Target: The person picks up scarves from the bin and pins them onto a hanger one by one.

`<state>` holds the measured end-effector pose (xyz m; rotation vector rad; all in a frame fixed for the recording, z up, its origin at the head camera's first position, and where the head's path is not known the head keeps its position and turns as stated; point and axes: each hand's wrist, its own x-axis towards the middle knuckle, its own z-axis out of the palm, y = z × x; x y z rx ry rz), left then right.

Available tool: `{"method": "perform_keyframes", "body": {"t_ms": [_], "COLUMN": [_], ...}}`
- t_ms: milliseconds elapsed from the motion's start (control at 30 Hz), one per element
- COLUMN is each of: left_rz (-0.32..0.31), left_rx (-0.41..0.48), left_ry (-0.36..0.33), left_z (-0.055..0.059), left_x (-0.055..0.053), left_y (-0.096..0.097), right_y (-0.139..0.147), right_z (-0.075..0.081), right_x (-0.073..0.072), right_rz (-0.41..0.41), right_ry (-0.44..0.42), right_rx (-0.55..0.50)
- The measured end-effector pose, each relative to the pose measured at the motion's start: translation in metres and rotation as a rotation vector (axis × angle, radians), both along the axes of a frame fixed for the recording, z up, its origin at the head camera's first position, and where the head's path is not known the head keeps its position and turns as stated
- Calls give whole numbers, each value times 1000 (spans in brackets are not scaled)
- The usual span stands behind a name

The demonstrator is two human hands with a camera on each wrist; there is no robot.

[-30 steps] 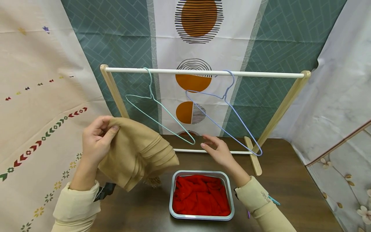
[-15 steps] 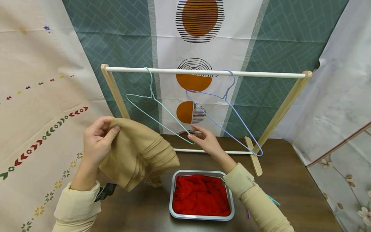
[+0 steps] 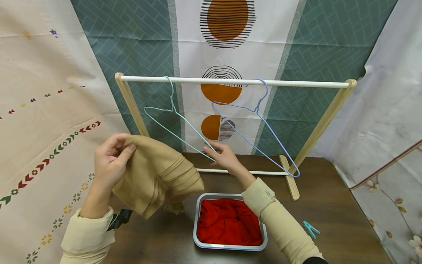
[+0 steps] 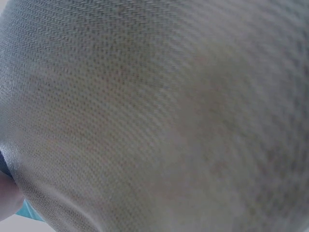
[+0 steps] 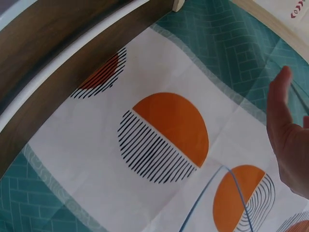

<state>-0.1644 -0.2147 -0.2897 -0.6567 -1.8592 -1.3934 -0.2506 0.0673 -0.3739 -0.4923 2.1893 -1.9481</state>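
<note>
Hanging on the rail [image 3: 230, 82]: 2 wire hangers [image 3: 178, 126]; 1 clothespin [image 3: 310, 228].

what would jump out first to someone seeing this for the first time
The bright red cloth heaped in a metal tray at the near table edge catches the eye first. Next comes the tan cloth that the left hand grips at the left. Behind, the right hand touches the lower corner of the green hanger on the white rail, beside a blue hanger.
</note>
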Motion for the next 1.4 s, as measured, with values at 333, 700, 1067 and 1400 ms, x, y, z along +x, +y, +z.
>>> {"method": "perform_keyframes", "body": {"t_ms": [333, 700, 1067, 1400], "left_rz": [8, 1, -21, -61], "left_rx": [-4, -8, 4, 31], "left_ry": [-10, -19, -36, -37], "left_z": [1, -1, -4, -3], "left_x": [3, 2, 1, 1], "left_y": [2, 2, 3, 7], "right_y": [-8, -6, -5, 9], "right_z": [2, 8, 13, 28], "right_x": [5, 7, 12, 23], "right_rz": [-23, -11, -1, 13], "right_ry": [-34, 0, 13, 75], "right_rx": [-88, -93, -87, -101]}}
